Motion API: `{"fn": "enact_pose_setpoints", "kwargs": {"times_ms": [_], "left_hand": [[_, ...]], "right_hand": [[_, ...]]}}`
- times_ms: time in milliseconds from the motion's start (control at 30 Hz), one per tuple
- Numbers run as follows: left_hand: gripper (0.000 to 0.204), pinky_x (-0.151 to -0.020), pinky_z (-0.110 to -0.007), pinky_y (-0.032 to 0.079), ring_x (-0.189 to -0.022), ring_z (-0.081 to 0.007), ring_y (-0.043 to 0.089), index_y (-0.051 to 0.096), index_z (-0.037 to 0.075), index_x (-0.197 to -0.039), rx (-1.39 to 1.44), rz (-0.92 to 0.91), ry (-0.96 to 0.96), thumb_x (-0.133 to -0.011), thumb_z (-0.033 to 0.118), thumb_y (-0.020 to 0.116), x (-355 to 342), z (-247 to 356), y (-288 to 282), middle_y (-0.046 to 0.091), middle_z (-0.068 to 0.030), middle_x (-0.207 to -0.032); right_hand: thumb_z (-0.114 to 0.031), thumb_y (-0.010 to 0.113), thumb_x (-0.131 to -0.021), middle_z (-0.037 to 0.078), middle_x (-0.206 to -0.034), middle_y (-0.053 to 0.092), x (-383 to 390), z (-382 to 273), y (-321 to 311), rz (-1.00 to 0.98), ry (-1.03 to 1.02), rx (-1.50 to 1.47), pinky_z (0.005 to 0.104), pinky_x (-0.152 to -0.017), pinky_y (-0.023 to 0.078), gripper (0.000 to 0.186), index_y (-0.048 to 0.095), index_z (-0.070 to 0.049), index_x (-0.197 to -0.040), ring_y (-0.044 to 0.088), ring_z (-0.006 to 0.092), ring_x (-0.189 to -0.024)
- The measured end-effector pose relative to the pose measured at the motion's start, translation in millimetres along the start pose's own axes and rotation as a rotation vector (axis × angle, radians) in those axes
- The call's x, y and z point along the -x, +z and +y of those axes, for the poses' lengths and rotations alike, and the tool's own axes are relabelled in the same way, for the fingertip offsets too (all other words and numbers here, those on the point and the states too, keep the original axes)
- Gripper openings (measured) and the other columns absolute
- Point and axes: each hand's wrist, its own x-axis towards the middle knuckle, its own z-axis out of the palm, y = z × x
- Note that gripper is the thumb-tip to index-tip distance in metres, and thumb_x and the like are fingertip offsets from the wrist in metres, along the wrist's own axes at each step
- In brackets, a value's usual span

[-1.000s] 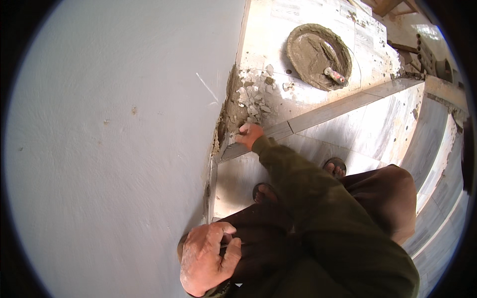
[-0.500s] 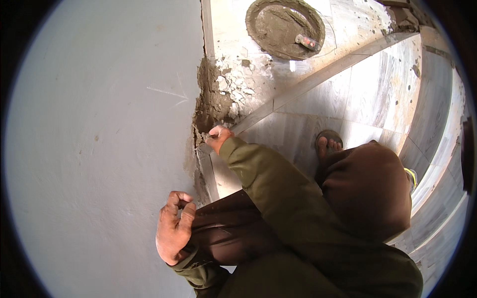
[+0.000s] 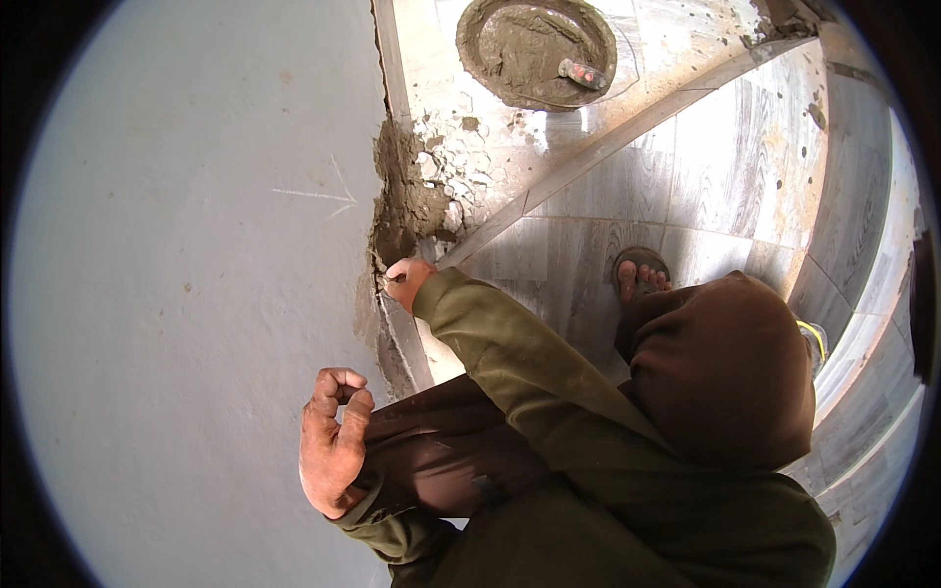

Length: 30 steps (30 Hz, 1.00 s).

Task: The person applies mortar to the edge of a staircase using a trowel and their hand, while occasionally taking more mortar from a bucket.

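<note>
My right hand (image 3: 410, 281) is closed at the foot of the grey wall (image 3: 196, 235), its fingertips at the lower end of a patch of rough mortar (image 3: 400, 186). Whatever those fingers grip, if anything, is too small and covered to make out. My left hand (image 3: 331, 441) is held up against the backdrop of the wall, palm turned partly inward. Its fingers curl loosely, with a gap to the thumb and nothing visible between them. An arrow (image 3: 319, 194) is drawn in pale lines on the wall, left of the mortar.
Beyond my right hand stands a round tub (image 3: 469, 64) of wet mortar with a tool handle (image 3: 582, 74) resting in it. Broken white chips (image 3: 456, 167) lie beside the wall. A raised strip (image 3: 588, 157) crosses the tiled floor (image 3: 725, 176). My sandalled foot (image 3: 642, 274) rests on the tiles.
The whole view has shifted slightly, moving the tub and mortar toward the left. My right hand stays at the wall's foot, its fingers turned a little. My left hand keeps its loose curl.
</note>
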Motion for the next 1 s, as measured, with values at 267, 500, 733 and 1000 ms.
{"fn": "enact_pose_setpoints", "kwargs": {"times_ms": [267, 500, 733, 1000], "left_hand": [[0.007, -0.067, -0.023, 0.036, -0.072, -0.0097, 0.043, 0.051, 0.004, -0.091, -0.042, 0.011, 0.074, -0.085, 0.006, 0.050, 6, -2, -1, 0.049, 0.0002, -0.079], [0.014, -0.066, -0.027, 0.039, -0.068, -0.0131, 0.046, 0.052, -0.001, -0.092, -0.009, 0.051, 0.064, -0.079, 0.003, 0.053, 1, -8, -3, 0.051, -0.0053, -0.073], [0.015, -0.066, -0.028, 0.040, -0.069, -0.0135, 0.047, 0.052, -0.001, -0.093, -0.011, 0.044, 0.014, -0.079, 0.003, 0.053, 0, -18, -9, 0.052, -0.0060, -0.075], [0.016, -0.068, -0.028, 0.041, -0.072, -0.0148, 0.049, 0.052, -0.001, -0.094, -0.017, 0.055, 0.058, -0.078, 0.002, 0.054, 0, -21, -9, 0.053, -0.0073, -0.076]], "right_hand": [[-0.021, 0.070, -0.075, 0.011, -0.078, 0.068, -1, 6, -6, 0.159, 0.126, -0.118, 0.0311, -0.069, 0.051, 0.022, 0.068, -0.005, -0.090, 0.065, 0.0189, -0.074], [-0.020, 0.070, -0.075, 0.012, -0.079, 0.068, -7, -3, 3, 0.125, 0.041, -0.036, 0.0322, -0.069, 0.052, 0.022, 0.069, -0.007, -0.092, 0.066, 0.0195, -0.074], [-0.019, 0.071, -0.074, 0.011, -0.079, 0.068, 9, -8, 20, 0.142, -0.003, -0.128, 0.0334, -0.069, 0.052, 0.022, 0.068, -0.006, -0.091, 0.066, 0.0210, -0.075], [-0.012, 0.066, -0.072, 0.011, -0.078, 0.066, 2, -6, 24, 0.075, -0.103, 0.064, 0.0335, -0.067, 0.051, 0.017, 0.067, -0.007, -0.088, 0.064, 0.0236, -0.073]]}}
